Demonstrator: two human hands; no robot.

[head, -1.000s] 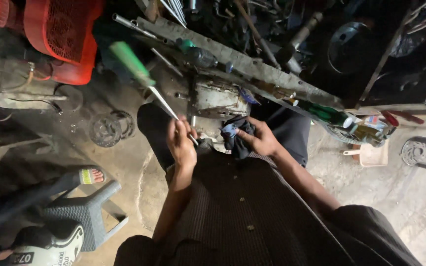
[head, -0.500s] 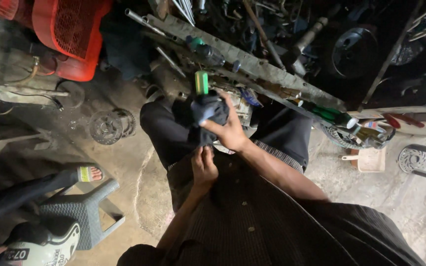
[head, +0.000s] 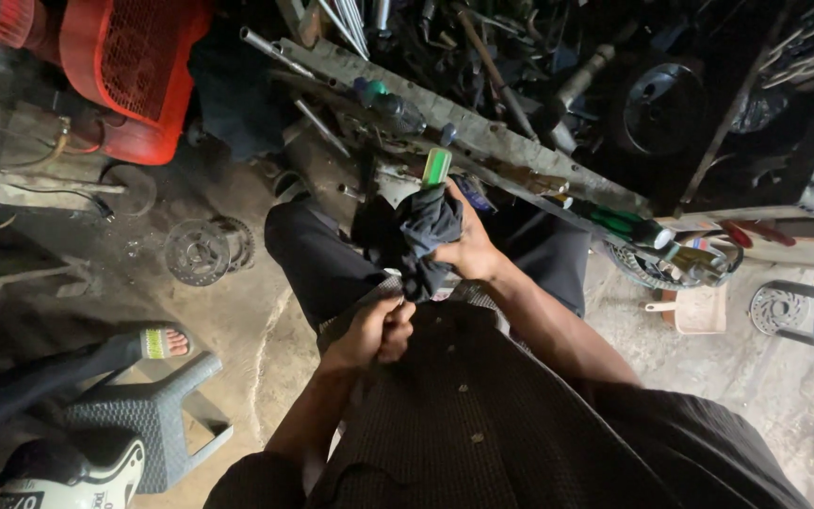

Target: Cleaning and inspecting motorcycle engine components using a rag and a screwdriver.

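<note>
Here, a screwdriver wrapped in dark cloth, held over the lap

At the upper left of the frame sits a red mesh crate (head: 134, 66), and below it, on the dusty floor, a round metal hub (head: 197, 252). In the lower left a grey plastic stool (head: 157, 415) stands with someone else's sandalled foot (head: 164, 341) just above it.

Moving toward the centre, the left hand (head: 381, 330) is clenched into a fist just below the cloth; it seems to grip the lower end of the tool or a tail of the rag, but which one is hidden. Just above and right of it, the right hand (head: 468, 247) is closed around a bunched dark cloth (head: 418, 238), which wraps the shaft of a green-handled screwdriver (head: 436, 167). The cloth likely serves to wipe the shaft, or to give a better grip on it.

The screwdriver sits in the middle of the frame, above the person's lap. Its long axis runs nearly vertical in the picture, the green handle pointing to the top edge, the tip downward and out of sight.

To the right, a long grimy metal bar (head: 482, 141) slants across, with loose green-handled tools (head: 628, 226) at its lower end and a small pale tray (head: 694, 311) on the floor
</note>
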